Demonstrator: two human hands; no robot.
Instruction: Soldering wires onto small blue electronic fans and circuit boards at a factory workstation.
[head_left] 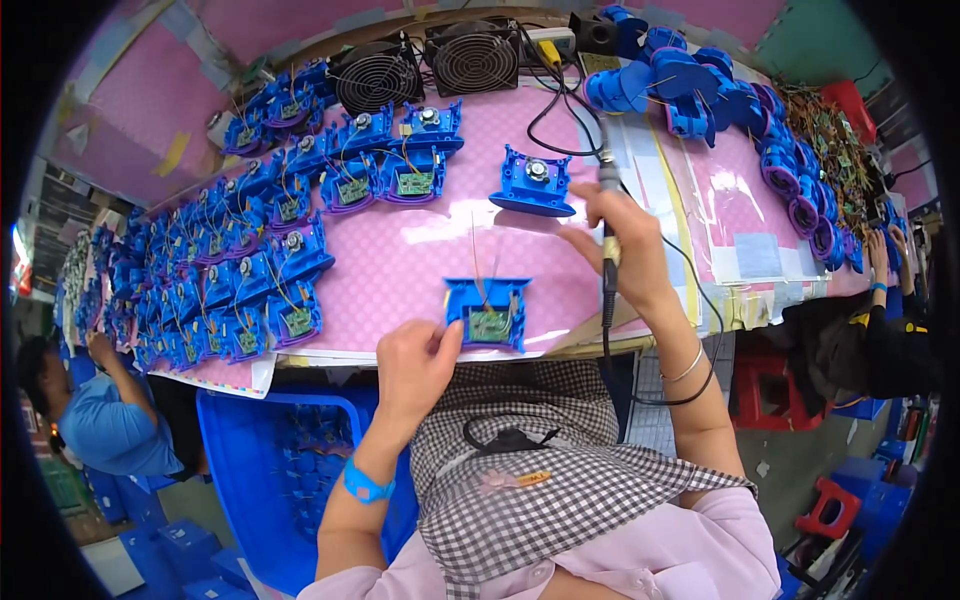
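Observation:
My left hand (415, 365) pinches the left edge of a blue plastic housing (458, 300) at the table's front edge. Inside this housing lies a green circuit board (490, 325), and thin wires stand up from it. My right hand (630, 235) holds a corded soldering iron (611, 252) upright against the palm, its cord hanging below. Thumb and forefinger of that hand stretch toward a second blue housing part (537, 185), which carries a round metal piece. Between those fingertips and the second part a small gap seems to show.
Rows of similar blue housings (240, 270) fill the table's left. Two black fans (474, 68) stand at the back. Blue round parts (690, 80) and a heap of small boards (825, 130) lie right. A blue bin (230, 450) sits below. Co-workers are at both sides.

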